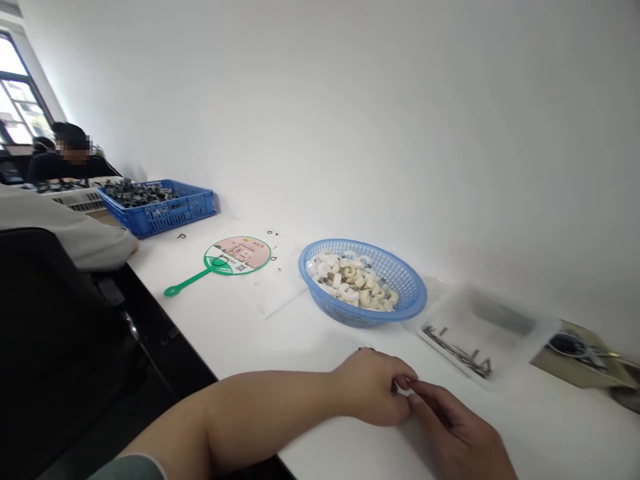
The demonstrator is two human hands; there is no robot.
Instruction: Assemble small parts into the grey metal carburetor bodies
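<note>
My left hand (373,387) rests on the white table (280,333) with its fingers curled and pinched together. My right hand (457,430) comes in from the lower right, and its fingertips meet those of the left hand. What the fingers pinch between them is too small to make out. Just beyond the hands stands a round blue basket (405,303) holding several small white and cream curved parts (353,280). To its right lies a shallow clear tray (500,333) with thin metal pieces (463,353) along its near side.
A green-handled round hand fan (233,257) lies at the left of the table. Behind it is a blue crate (170,210) of dark parts. Another person's pale sleeve (75,233) rests at the far left; a further person sits behind. A brown tray (585,360) lies at right.
</note>
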